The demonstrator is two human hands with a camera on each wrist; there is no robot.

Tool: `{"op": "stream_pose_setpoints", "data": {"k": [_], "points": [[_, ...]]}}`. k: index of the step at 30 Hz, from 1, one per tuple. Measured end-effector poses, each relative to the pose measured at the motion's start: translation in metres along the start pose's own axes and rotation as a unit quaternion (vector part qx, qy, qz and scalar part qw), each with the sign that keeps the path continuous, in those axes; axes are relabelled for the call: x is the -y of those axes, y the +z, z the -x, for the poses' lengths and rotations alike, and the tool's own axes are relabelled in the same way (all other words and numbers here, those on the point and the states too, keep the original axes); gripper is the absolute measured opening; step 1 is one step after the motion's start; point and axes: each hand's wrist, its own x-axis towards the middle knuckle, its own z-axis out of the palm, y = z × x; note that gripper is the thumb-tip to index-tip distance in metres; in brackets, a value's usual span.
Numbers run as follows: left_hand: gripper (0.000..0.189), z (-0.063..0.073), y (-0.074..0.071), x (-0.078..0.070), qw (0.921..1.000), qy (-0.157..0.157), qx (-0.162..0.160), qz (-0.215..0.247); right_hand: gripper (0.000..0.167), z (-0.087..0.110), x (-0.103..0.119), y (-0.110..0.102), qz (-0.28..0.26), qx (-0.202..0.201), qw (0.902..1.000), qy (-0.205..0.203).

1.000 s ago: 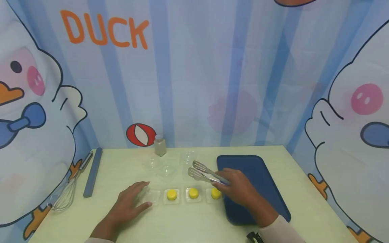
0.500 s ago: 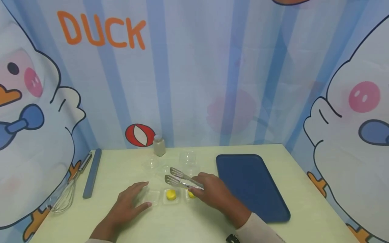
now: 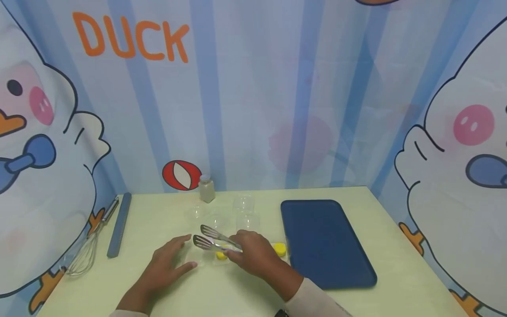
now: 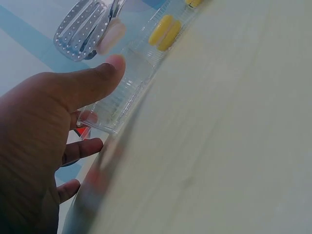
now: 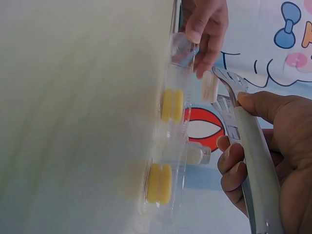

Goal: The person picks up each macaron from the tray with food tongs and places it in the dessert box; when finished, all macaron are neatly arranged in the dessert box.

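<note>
My right hand (image 3: 255,253) grips metal tongs (image 3: 219,240); their slotted heads hang above the left end of a row of clear plastic trays. A pale pink macaron (image 5: 209,87) shows at the tong heads in the right wrist view. My left hand (image 3: 166,259) rests with thumb and fingers spread around the leftmost tray (image 4: 139,63), which has no macaron in it. Further along the row sit yellow macarons, one (image 5: 172,105) beside that tray, another (image 5: 159,183) beyond it, and one (image 3: 280,249) at the right end. My right hand hides part of the row in the head view.
Several clear plastic lids (image 3: 243,204) stand behind the row, near a small bottle (image 3: 207,189). A dark blue tray (image 3: 328,246) lies to the right. On the left are a whisk (image 3: 89,248) and a grey-blue bar (image 3: 120,224). A duck-print curtain (image 3: 253,110) backs the table.
My right hand has carried the tongs leftward, from beside the blue tray to near my left hand, uncovering the right-end macaron. My left hand has stayed in place.
</note>
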Motion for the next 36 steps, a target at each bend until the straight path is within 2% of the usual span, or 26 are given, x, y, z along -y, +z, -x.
{"op": "stream_pose_setpoints", "data": {"k": [7,12,17,28,36], "points": [[0.084,-0.001,-0.002,0.0,0.9972,-0.06,0.038,0.023,0.033,-0.006,0.01,0.009,0.016,0.009,0.9998,-0.001],[0.09,-0.001,-0.003,0.0,0.9947,-0.082,0.049,0.037,0.032,-0.012,0.017,0.013,0.029,0.022,0.9993,0.001],[0.094,0.0,-0.003,0.0,0.9943,-0.083,0.048,0.047,0.028,-0.015,0.02,0.018,0.037,0.03,0.9989,-0.001],[0.095,0.001,-0.002,0.004,0.9939,-0.081,0.05,0.057,0.032,-0.018,0.026,0.021,0.058,0.038,0.9976,0.0],[0.096,0.0,-0.001,0.005,0.9919,-0.098,0.06,0.054,0.032,-0.02,0.026,0.027,0.064,0.038,0.9972,-0.001]]}}
